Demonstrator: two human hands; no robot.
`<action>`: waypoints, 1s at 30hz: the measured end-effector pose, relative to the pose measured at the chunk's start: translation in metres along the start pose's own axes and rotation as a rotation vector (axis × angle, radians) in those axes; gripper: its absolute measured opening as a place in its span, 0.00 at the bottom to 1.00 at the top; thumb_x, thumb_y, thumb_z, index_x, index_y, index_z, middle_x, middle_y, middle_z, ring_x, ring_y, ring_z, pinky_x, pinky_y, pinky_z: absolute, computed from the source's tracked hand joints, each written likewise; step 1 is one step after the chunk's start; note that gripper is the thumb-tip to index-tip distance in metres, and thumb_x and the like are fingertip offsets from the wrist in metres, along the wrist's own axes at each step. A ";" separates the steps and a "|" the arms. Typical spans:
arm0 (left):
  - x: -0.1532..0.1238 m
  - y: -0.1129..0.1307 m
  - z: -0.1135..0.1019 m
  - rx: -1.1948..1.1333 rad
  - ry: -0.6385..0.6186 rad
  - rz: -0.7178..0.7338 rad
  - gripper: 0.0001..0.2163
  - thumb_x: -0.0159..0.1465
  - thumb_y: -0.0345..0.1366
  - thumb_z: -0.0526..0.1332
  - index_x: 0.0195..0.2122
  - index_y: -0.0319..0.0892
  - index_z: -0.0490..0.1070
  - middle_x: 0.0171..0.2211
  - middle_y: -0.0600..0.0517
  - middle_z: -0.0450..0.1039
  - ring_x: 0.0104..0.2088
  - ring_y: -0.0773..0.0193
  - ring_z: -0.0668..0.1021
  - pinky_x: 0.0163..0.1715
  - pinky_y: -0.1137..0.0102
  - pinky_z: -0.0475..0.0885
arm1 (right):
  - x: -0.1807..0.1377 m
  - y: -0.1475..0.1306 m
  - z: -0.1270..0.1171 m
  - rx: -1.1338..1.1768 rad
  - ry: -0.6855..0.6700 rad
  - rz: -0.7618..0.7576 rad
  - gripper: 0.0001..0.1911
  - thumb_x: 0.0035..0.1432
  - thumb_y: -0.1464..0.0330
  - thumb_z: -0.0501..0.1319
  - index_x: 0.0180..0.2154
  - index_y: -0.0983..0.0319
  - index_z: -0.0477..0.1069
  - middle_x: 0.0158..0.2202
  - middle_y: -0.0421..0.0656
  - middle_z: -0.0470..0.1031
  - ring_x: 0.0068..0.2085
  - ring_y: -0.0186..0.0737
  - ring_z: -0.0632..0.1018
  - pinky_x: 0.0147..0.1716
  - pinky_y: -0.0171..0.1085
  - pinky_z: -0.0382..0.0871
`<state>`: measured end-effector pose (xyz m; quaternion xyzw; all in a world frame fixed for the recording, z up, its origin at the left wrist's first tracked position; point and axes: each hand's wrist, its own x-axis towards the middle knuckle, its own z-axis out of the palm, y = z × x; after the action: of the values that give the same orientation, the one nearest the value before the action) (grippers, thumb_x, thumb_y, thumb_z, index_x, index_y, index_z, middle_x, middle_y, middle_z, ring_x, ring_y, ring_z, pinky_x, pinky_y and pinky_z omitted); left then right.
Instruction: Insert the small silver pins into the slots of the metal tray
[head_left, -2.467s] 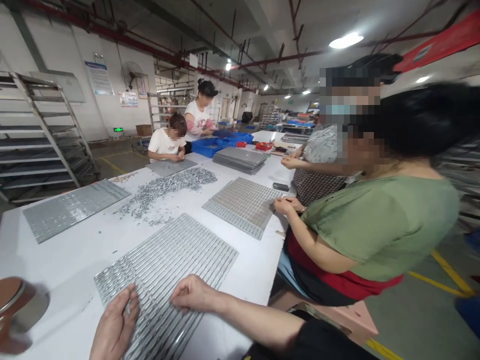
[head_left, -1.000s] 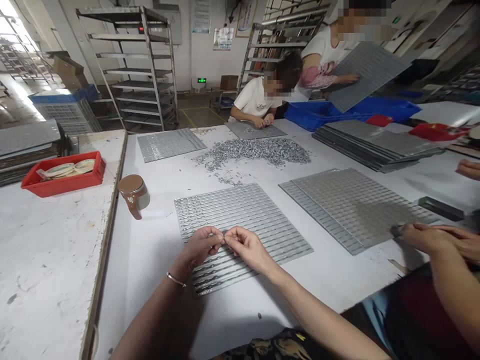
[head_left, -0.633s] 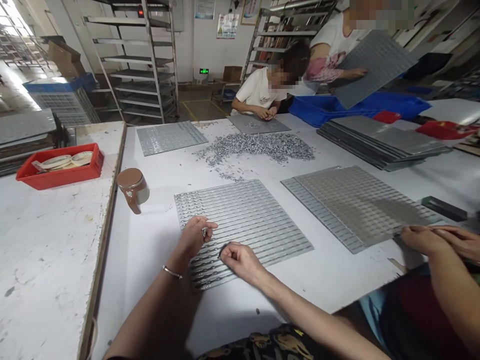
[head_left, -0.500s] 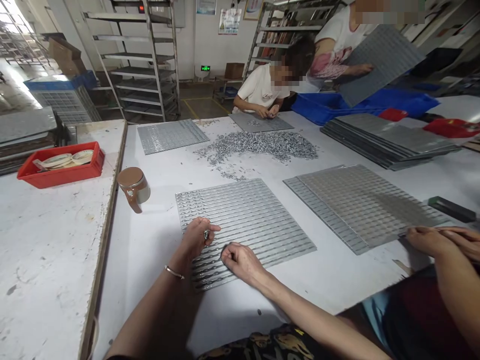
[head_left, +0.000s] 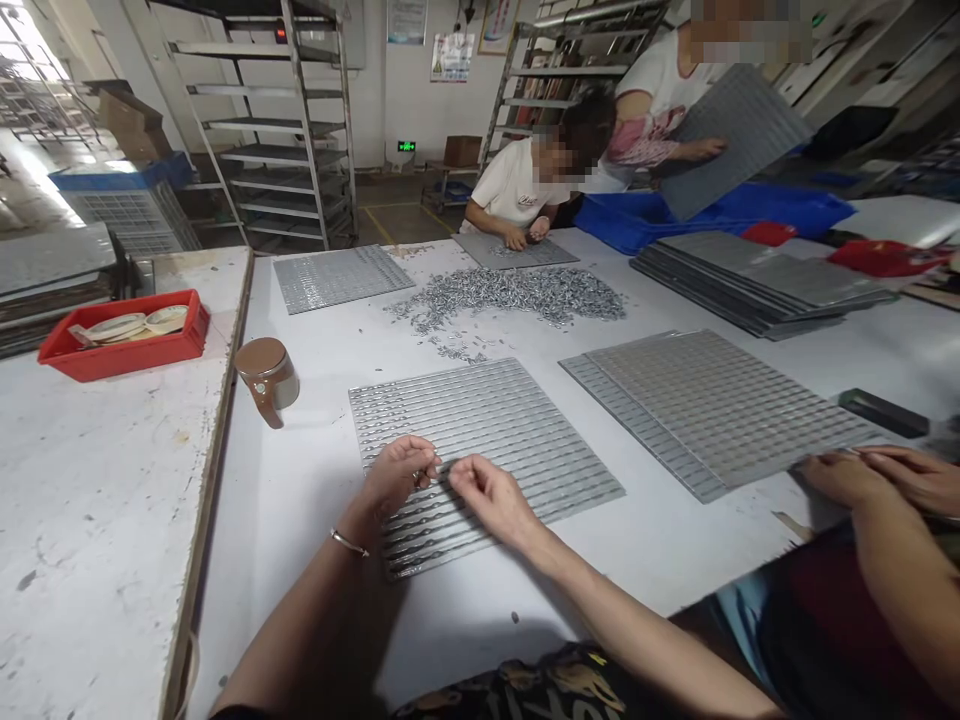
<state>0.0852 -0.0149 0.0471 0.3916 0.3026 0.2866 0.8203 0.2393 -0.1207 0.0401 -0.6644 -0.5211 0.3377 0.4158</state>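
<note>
A grey grooved board (head_left: 525, 430) lies in front of me, with shiny small metal pieces in rows along its left and near parts. Over its left side, my left hand (head_left: 401, 480) is closed, fingertips pinched around small shiny metal pieces that are partly hidden. My right hand (head_left: 491, 497) hovers just right of it, thumb and fingers pinched together; what they hold, if anything, is too small to make out. The fingertips of both hands nearly meet. Beyond the board spreads a loose heap of small metal pieces (head_left: 517, 295).
A brown-lidded mug (head_left: 268, 380) stands left of the board. A red bin (head_left: 124, 340) sits further left. On the right lie more grooved boards (head_left: 720, 410), near a co-worker's hands (head_left: 847, 478). Stacked boards (head_left: 765, 280) and two people are at the far side.
My left index finger, pointing out before, has curled into a pinch. My right hand has moved slightly up and away, its fingertips closer to my left hand's.
</note>
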 end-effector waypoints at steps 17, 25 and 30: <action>0.000 -0.012 0.001 0.254 -0.087 -0.017 0.15 0.51 0.43 0.73 0.28 0.39 0.73 0.16 0.57 0.66 0.17 0.73 0.63 0.18 0.74 0.54 | -0.009 0.011 -0.006 0.194 -0.143 0.118 0.19 0.62 0.52 0.60 0.32 0.61 0.69 0.21 0.34 0.64 0.22 0.31 0.64 0.23 0.32 0.56; 0.003 0.003 -0.008 0.094 0.091 -0.002 0.13 0.53 0.42 0.72 0.26 0.39 0.70 0.24 0.53 0.71 0.20 0.73 0.65 0.18 0.75 0.54 | -0.014 0.004 0.003 -0.349 -0.372 0.077 0.07 0.56 0.72 0.61 0.26 0.61 0.72 0.23 0.37 0.72 0.26 0.33 0.71 0.28 0.32 0.57; 0.002 -0.003 -0.001 -0.053 0.073 -0.077 0.15 0.52 0.43 0.75 0.30 0.38 0.74 0.26 0.52 0.73 0.23 0.72 0.70 0.21 0.76 0.61 | -0.010 0.007 0.008 -0.484 -0.325 0.078 0.07 0.55 0.73 0.63 0.25 0.61 0.71 0.24 0.38 0.74 0.27 0.35 0.73 0.29 0.33 0.58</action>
<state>0.0864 -0.0143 0.0439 0.3472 0.3397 0.2770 0.8291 0.2326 -0.1298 0.0302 -0.7010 -0.6204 0.3212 0.1433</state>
